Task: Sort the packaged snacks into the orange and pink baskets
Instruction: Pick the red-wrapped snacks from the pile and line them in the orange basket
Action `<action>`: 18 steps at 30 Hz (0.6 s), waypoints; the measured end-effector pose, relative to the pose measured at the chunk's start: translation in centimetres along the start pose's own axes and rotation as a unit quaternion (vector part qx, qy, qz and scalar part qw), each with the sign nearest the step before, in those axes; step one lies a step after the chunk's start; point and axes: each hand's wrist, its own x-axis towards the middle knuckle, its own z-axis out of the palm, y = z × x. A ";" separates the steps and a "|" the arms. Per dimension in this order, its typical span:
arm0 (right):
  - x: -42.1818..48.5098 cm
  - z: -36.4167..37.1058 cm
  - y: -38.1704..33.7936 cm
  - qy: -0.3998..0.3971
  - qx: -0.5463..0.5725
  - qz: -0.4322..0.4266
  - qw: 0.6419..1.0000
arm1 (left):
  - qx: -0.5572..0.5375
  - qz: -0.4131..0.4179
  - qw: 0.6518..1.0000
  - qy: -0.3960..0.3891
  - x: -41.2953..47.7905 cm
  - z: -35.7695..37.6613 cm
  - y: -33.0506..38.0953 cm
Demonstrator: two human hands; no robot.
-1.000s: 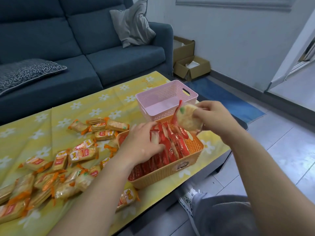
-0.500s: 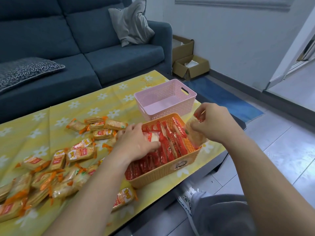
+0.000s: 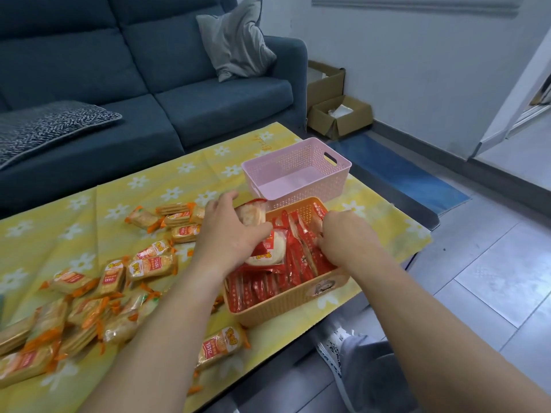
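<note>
While left hand (image 3: 229, 234) grips a red pack (image 3: 269, 251) above orange basket (image 3: 283, 311), right hand (image 3: 343, 236) sits inside, grip unclear.

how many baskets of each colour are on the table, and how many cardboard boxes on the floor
pink basket: 1
orange basket: 1
cardboard boxes: 2
total: 4
</note>
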 end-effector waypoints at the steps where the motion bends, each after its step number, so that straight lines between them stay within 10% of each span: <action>1: 0.0 -0.4 0.1 -0.006 0.011 -0.002 1.000 | -0.017 0.017 1.000 0.004 -0.1 0.2 0.1; 7: -0.7 -3.5 1.4 0.049 0.152 0.011 0.987 | -0.073 0.109 0.991 -0.035 -0.3 2.5 0.9; 10: -1.2 -4.4 0.8 0.015 0.403 0.013 0.915 | -0.066 0.162 0.984 -0.035 -0.3 3.6 1.7; 14: -0.8 -4.6 0.9 -0.046 0.464 -0.024 0.884 | -0.110 0.200 0.972 -0.060 -0.2 4.7 3.2; 18: 1.2 -4.8 3.8 0.098 0.476 0.068 0.871 | -0.102 0.198 0.974 -0.027 1.1 5.4 4.0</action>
